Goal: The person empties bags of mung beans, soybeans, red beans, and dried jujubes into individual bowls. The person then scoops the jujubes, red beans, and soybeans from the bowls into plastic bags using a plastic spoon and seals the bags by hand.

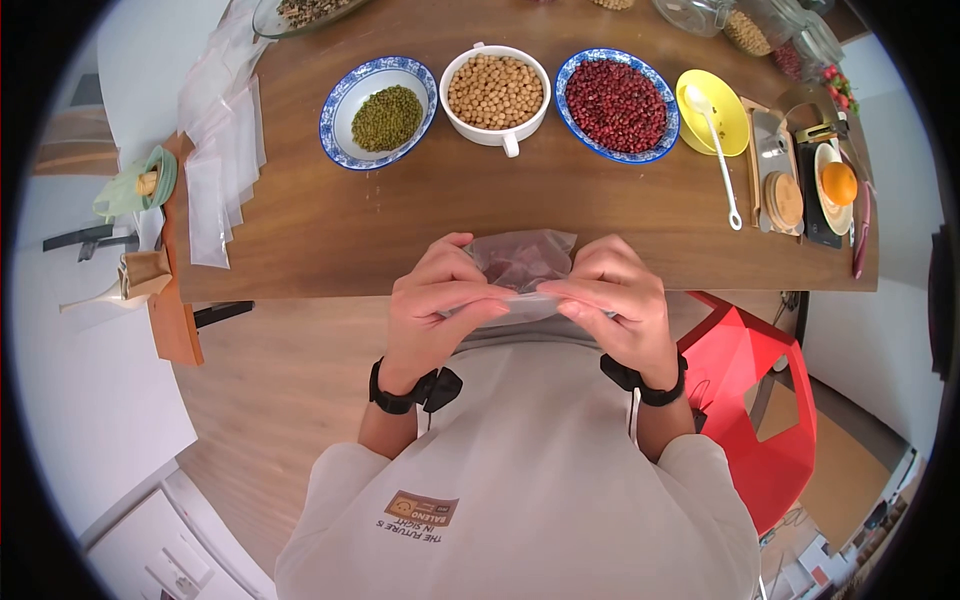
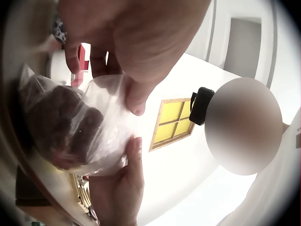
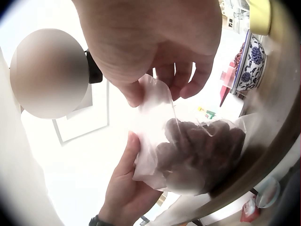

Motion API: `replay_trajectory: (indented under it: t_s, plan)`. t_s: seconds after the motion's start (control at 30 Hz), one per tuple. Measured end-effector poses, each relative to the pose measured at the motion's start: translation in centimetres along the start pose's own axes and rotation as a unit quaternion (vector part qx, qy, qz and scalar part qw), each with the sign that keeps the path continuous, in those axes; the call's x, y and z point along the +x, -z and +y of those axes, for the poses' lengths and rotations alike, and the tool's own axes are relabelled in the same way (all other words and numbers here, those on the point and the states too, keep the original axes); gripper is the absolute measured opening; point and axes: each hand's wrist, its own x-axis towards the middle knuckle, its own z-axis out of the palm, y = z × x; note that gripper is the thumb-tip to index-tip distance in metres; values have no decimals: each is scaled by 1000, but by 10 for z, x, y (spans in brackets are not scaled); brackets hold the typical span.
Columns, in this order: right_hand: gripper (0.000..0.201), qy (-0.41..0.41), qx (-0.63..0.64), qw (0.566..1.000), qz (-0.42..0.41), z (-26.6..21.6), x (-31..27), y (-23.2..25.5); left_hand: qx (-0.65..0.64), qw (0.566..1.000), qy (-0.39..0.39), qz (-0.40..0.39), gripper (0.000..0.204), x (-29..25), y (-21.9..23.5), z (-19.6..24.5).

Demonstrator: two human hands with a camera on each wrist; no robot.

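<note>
A clear plastic bag point(image 1: 522, 262) with dark reddish-brown pieces inside is held at the table's front edge. Its top edge is pinched between thumb and fingers by the left hand point(image 1: 437, 305) on one side and the right hand point(image 1: 622, 300) on the other. In the left wrist view the bag point(image 2: 70, 127) bulges with the dark pieces below the left hand point(image 2: 136, 42). The right wrist view shows the bag point(image 3: 202, 155) hanging under the right hand point(image 3: 160, 47), its upper part flattened between the thumbs and fingers.
Behind the hands stand a bowl of green beans point(image 1: 386, 118), a white pot of chickpeas point(image 1: 495, 92), a bowl of red beans point(image 1: 618, 105) and a yellow bowl point(image 1: 730, 115) with a white spoon point(image 1: 722, 165). Empty plastic bags point(image 1: 215, 175) lie at left; an orange point(image 1: 838, 184) sits at right.
</note>
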Motion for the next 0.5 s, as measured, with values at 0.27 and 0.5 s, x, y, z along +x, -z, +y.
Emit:
replay_trajectory:
  t_s: [0.27,0.5]
  plan:
    - [20,-10,-2,1000,-12,-4,-2,3,-11,1000,23,-2,18,-1,-2,3]
    - [21,-12,-3,1000,5,1,-8,10,14,999,-1,-30,15,-3,15,-1]
